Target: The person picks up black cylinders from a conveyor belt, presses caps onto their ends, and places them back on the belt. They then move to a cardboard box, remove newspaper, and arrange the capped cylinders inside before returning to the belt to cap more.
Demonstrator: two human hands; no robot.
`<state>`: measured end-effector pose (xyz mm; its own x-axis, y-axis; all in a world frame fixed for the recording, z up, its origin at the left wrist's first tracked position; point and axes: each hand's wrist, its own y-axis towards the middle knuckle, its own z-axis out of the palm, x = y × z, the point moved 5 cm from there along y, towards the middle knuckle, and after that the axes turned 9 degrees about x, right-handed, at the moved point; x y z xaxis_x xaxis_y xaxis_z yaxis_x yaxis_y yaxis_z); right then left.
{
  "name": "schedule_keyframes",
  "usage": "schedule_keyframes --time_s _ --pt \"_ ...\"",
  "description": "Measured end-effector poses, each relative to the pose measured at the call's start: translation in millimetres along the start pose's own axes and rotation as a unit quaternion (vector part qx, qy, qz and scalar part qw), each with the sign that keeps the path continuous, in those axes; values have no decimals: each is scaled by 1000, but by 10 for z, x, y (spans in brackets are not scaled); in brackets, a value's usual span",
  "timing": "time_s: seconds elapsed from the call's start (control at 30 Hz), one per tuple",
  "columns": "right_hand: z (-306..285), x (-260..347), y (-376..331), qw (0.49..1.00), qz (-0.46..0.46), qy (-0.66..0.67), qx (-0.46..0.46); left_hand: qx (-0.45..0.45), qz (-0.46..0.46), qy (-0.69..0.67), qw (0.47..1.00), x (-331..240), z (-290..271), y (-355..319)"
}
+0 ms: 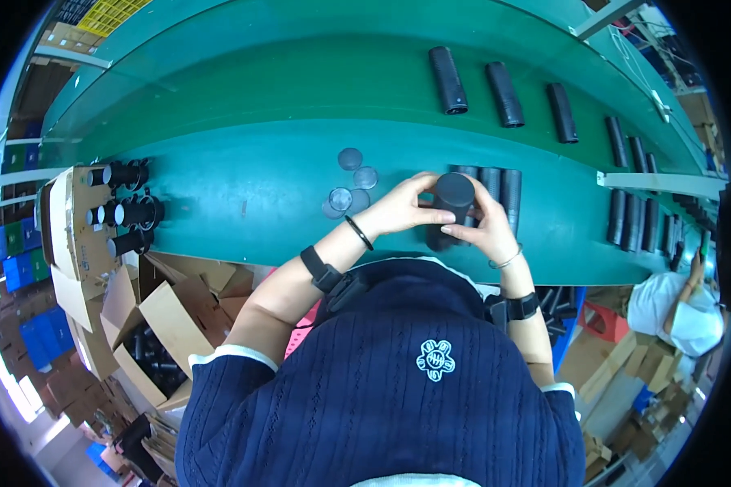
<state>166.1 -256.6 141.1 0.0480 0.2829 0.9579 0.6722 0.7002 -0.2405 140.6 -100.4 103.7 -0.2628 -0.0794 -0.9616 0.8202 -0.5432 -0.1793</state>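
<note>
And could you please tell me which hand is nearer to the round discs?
Left. The left hand is beside the round discs, just to their right; the right hand is farther right, beyond the held black cylinder.

Bright light, left-edge glare, strong fisheye curvature

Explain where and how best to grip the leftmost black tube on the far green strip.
Its middle, from above, looks best: this tube lies on its side, long and round, and apart from the next tube, leaving room along both long sides.
</note>
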Motion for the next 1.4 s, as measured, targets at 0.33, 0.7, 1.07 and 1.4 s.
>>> schedule_keyframes --time_s 0.33,0.7,1.07,1.4 --pt "345 -277 218 975 8 192 107 -83 106 192 972 86 -86 -616" --pt "614 -429 280 972 28 194 131 -109 112 129 979 434 -151 -652" --pt "647 -272 533 961 51 255 95 -122 36 -241 962 495 -380 -450" --pt "648 -402 486 946 134 290 61 -77 55 -95 991 502 -253 -541"
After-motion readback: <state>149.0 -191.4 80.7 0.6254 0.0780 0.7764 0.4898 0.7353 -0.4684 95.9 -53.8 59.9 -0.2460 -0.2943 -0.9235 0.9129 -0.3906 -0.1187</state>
